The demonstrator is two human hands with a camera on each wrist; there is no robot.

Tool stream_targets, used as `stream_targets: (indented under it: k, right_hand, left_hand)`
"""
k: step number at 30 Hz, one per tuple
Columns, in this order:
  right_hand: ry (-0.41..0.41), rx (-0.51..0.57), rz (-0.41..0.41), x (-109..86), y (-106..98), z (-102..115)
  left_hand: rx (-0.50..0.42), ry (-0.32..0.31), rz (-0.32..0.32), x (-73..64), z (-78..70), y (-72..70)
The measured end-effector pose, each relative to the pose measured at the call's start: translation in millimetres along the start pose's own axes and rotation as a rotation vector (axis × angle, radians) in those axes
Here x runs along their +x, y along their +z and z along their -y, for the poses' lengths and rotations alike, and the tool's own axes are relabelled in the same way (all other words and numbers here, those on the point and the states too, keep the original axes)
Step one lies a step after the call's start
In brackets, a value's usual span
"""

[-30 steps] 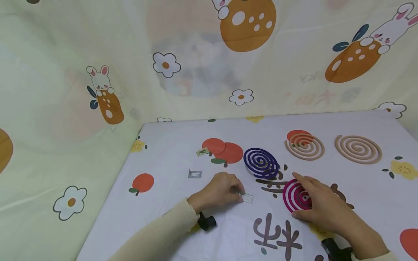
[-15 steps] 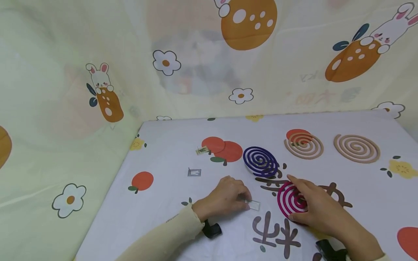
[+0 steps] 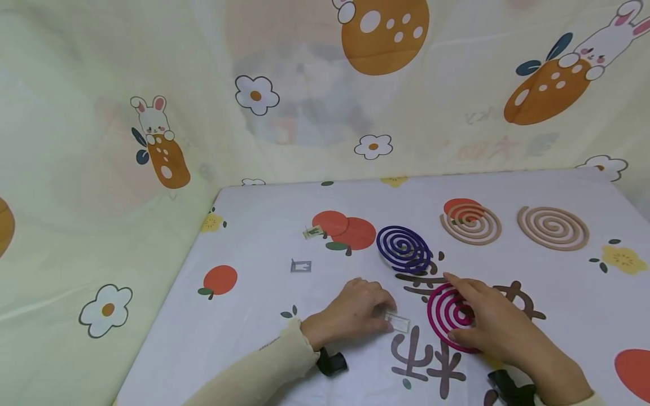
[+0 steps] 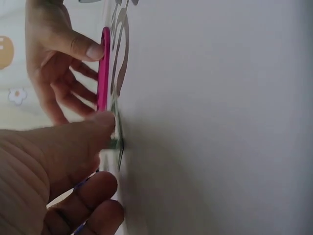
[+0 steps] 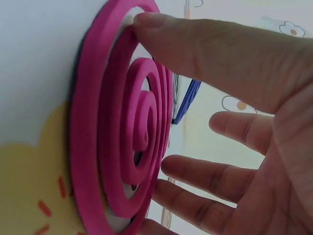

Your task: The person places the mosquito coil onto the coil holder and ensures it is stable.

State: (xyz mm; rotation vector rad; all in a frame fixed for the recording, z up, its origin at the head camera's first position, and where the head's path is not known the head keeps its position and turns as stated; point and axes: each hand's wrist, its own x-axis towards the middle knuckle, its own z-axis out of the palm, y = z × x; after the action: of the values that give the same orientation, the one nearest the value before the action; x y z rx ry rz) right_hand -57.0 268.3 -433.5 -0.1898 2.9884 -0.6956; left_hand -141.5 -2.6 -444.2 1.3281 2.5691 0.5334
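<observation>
A pink mosquito coil [image 3: 447, 310] lies flat on the white printed cloth. My right hand [image 3: 500, 321] rests over its right side, with the thumb [image 5: 161, 22] touching the coil's ring and the fingers spread loosely towards its far edge. To the left, my left hand [image 3: 352, 310] pinches a small flat metal coil stand [image 3: 397, 323] between thumb and fingertips, close to the cloth. In the left wrist view the thumb covers part of the stand [image 4: 120, 142], and the pink coil [image 4: 102, 73] stays just beyond it.
A dark blue coil [image 3: 403, 248] lies behind the pink one. Two tan coils [image 3: 472, 225] lie at the back right. Another metal stand [image 3: 301, 266] and a small shiny piece [image 3: 313, 232] lie to the left. A printed curtain [image 3: 304, 129] hangs behind the table.
My left hand has moved right and nearer with the stand, towards the pink coil. The right hand and the pink coil have shifted slightly left and nearer.
</observation>
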Motion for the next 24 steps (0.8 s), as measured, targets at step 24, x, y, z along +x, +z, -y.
stream_targets:
  k: [24]
  right_hand:
    - [0.082,0.066,0.108,23.0,-15,-10]
  left_hand:
    - [0.093,0.064,0.095,-41.6,11.6,-3.4]
